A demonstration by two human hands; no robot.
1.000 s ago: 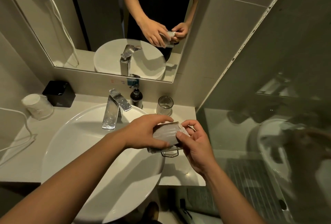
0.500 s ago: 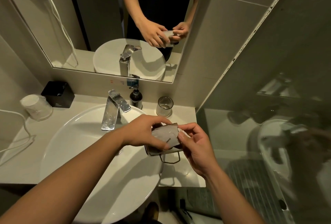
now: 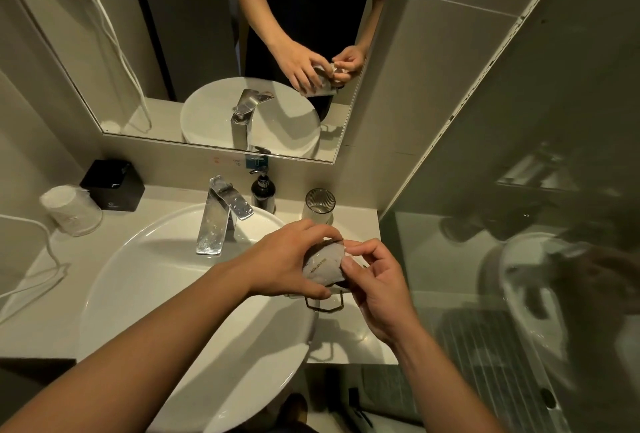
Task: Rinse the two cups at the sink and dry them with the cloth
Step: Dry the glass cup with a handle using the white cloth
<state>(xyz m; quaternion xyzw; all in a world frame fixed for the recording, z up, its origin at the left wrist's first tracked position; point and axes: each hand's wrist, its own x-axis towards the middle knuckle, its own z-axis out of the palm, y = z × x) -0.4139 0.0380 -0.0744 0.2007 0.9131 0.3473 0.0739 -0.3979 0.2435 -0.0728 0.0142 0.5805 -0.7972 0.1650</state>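
Two hands are meeting over the right edge of the white basin [image 3: 145,280], both working on one cup [image 3: 323,268]. This cup, a clear glass one with a dark angular handle hanging below it, is being held above the basin's rim, wrapped in a thin pale covering printed with a short line of text. The left hand [image 3: 287,259] is curling around the cup from the left, its fingers above and its thumb underneath, gripping it. The right hand [image 3: 375,289] is pinching the edge of the pale covering between thumb and forefinger at the cup's right side, while its other fingers are folding loosely toward the palm. Whether that covering is the drying cloth I cannot tell. A second cup [image 3: 319,205], ribbed and clear, is standing upright on the counter [image 3: 349,332] behind the hands, just right of a dark pump bottle [image 3: 263,192]. The chrome tap [image 3: 221,216] is standing at the back of the basin. Far left on the counter, a wrapped upside-down cup [image 3: 71,211] is sitting beside a black box [image 3: 112,185]. The mirror [image 3: 194,62] above is reflecting both hands and the basin.
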